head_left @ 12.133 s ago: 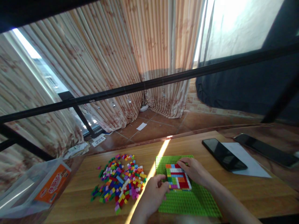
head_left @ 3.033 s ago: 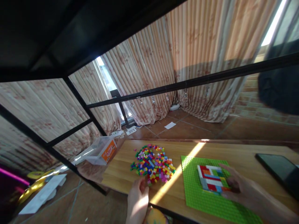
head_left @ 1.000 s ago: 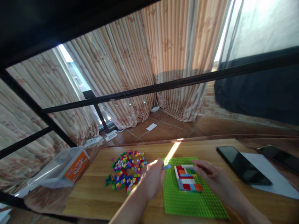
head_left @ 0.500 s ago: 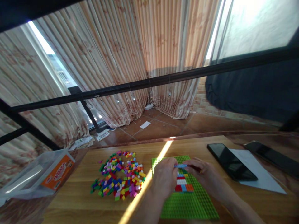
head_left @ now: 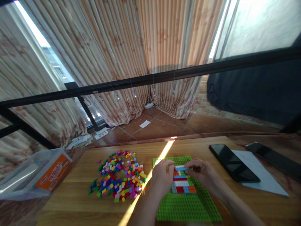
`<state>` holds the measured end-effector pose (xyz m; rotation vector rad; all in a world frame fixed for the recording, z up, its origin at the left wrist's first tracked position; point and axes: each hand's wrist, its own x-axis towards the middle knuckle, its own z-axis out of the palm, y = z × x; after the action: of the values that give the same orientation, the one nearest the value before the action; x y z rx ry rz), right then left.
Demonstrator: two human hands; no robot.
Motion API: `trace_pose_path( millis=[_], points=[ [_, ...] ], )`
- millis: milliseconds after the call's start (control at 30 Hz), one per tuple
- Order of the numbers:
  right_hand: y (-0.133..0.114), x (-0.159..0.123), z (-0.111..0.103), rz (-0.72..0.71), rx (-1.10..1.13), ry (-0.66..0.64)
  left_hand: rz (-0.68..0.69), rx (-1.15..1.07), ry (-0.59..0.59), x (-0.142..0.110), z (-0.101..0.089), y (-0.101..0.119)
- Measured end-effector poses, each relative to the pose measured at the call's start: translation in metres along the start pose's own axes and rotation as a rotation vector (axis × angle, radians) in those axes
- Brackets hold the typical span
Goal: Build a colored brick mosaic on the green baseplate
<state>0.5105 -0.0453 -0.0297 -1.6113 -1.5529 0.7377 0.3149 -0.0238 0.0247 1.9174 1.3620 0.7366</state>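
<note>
My left hand rests at the left edge of a flat build of bricks, its thumb and forefinger bent and slightly apart with nothing visible between them. At the build's far right corner, my right hand pinches the end of a light blue brick. The build has rows of white, red, light blue, grey and orange bricks. It sits on a green studded baseplate. The fingers partly cover the far rows.
Loose coloured bricks lie heaped left of the baseplate on the wooden table. A clear plastic box with an orange label stands at far left. To the right are a black phone, white paper and another dark phone-like slab.
Both hands held the light blue brick above the build. Now the left hand has drawn slightly left and down, showing more of the build, and the brick is at its far rows.
</note>
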Motion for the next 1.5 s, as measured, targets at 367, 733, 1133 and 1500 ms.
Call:
trace_pose_path(
  millis=[367, 733, 1133, 1500],
  points=[
    [0.001, 0.001, 0.001, 0.072, 0.111, 0.072, -0.055, -0.09, -0.065, 0.006, 0.009, -0.005],
    [-0.017, -0.004, -0.009, 0.176, 0.23, -0.008, -0.032, -0.07, -0.091, 0.007, 0.012, -0.005],
    [-0.015, -0.002, 0.003, 0.212, 0.26, -0.05, -0.02, -0.034, -0.059, 0.007, 0.013, -0.001],
    [-0.02, -0.004, 0.01, 0.314, 0.46, 0.022, -0.04, -0.055, 0.029, 0.008, 0.022, -0.004]
  ],
)
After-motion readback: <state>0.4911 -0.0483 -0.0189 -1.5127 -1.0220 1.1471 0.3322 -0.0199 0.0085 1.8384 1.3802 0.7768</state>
